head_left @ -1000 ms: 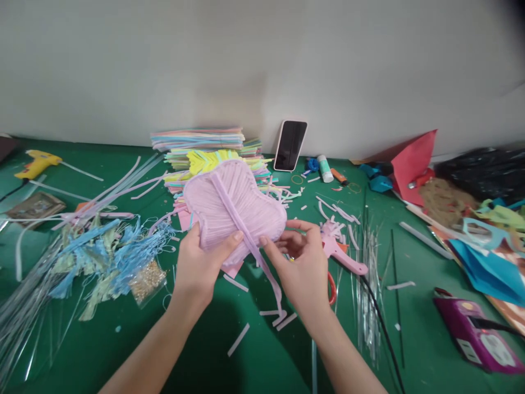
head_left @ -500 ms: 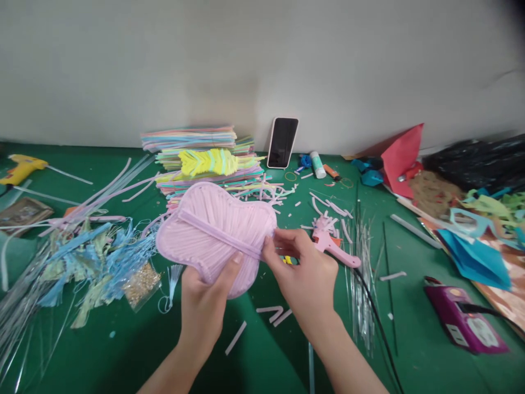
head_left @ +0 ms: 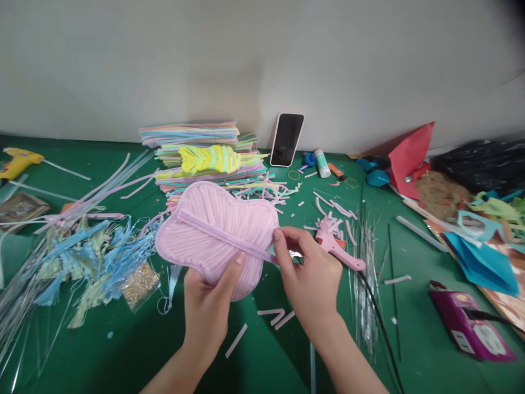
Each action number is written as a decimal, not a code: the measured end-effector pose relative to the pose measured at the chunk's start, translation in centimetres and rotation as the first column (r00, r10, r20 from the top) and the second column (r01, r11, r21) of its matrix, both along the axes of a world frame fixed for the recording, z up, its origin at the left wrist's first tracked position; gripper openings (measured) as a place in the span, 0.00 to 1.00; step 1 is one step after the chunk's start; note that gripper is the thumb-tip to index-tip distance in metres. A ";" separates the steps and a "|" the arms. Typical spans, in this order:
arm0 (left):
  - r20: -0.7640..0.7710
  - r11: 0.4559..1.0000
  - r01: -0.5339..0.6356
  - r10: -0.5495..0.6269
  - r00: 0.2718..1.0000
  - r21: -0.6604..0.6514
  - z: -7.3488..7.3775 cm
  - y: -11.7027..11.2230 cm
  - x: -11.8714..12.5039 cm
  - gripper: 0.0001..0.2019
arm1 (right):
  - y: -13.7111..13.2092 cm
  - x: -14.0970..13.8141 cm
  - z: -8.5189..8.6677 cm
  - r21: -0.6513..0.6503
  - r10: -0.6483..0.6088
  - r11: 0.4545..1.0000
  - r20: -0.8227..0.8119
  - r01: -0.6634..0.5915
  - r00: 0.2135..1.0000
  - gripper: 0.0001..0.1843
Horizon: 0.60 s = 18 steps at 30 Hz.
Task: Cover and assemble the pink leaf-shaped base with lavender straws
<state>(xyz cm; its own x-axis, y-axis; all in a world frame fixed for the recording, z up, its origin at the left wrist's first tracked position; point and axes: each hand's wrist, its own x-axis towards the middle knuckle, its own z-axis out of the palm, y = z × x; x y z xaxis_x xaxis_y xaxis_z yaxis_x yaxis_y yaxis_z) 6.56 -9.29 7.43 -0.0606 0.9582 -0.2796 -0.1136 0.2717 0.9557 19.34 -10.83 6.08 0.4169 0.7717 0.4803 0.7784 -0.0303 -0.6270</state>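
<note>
A pink ribbed fan-shaped piece [head_left: 213, 230] made of straws is held flat above the green table [head_left: 266, 361]. My left hand [head_left: 209, 306] grips its lower edge, thumb pressed on the top face. A pink straw strip [head_left: 221, 236] runs across the piece. My right hand [head_left: 307, 273] pinches the right end of that strip at the piece's edge. Something small and shiny shows inside my right hand; I cannot make it out.
A pink glue gun [head_left: 338, 249] with a black cable lies just right of my hands. Stacked coloured straws [head_left: 197, 150] and a leaning phone [head_left: 287, 139] stand at the back. Blue tassels [head_left: 94, 257] lie left, a purple device [head_left: 471, 328] and coloured paper [head_left: 479, 257] right.
The pink piece has been turned from upright to lying flat, its strip now running left to right. My right hand has moved onto the strip's right end.
</note>
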 end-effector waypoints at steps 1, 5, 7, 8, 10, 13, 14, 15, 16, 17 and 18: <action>0.043 1.000 -0.008 0.008 0.999 -0.016 0.0 0.1 0.0 0.12 | 0.0 0.1 0.0 -0.022 0.004 1.000 -0.079 -0.006 0.997 0.08; 0.237 0.998 -0.004 0.018 0.971 -0.063 -0.1 0.4 0.1 0.22 | 0.2 0.3 0.0 -0.085 0.003 0.996 -0.357 -0.036 0.934 0.08; 0.279 0.996 0.014 0.010 0.960 -0.086 -0.2 0.4 -0.1 0.26 | 0.4 0.3 0.0 -0.090 0.006 0.995 -0.447 -0.052 0.895 0.11; 0.282 0.995 0.022 0.007 0.959 -0.101 -0.2 0.4 -0.1 0.27 | 0.4 0.4 0.0 -0.094 0.004 0.994 -0.478 -0.056 0.878 0.12; 0.274 0.991 0.019 0.017 0.962 -0.130 -0.2 0.4 -0.2 0.30 | 0.5 0.5 0.0 -0.108 -0.007 0.992 -0.517 -0.058 0.856 0.11; 0.258 0.989 0.006 0.032 0.966 -0.145 0.0 0.4 -0.1 0.32 | 0.5 0.5 0.0 -0.108 -0.015 0.993 -0.548 -0.053 0.837 0.09; 0.255 0.990 0.000 0.037 0.966 -0.141 0.1 0.5 0.0 0.33 | 0.5 0.5 0.0 -0.105 -0.015 0.993 -0.560 -0.053 0.829 0.09; 0.253 0.990 0.000 0.035 0.967 -0.138 0.2 0.5 0.1 0.33 | 0.5 0.4 0.0 -0.102 -0.016 0.993 -0.572 -0.051 0.820 0.10; 0.250 0.991 -0.002 0.036 0.968 -0.135 0.3 0.5 0.2 0.33 | 0.5 0.3 0.0 -0.104 -0.018 0.993 -0.585 -0.053 0.811 0.10; 0.248 0.991 -0.004 0.037 0.968 -0.134 0.3 0.5 0.3 0.33 | 0.5 0.2 0.0 -0.111 -0.021 0.992 -0.599 -0.057 0.801 0.10; 0.249 0.991 -0.003 0.037 0.968 -0.136 0.3 0.6 0.3 0.32 | 0.6 0.2 0.0 -0.121 -0.023 0.990 -0.612 -0.065 0.791 0.11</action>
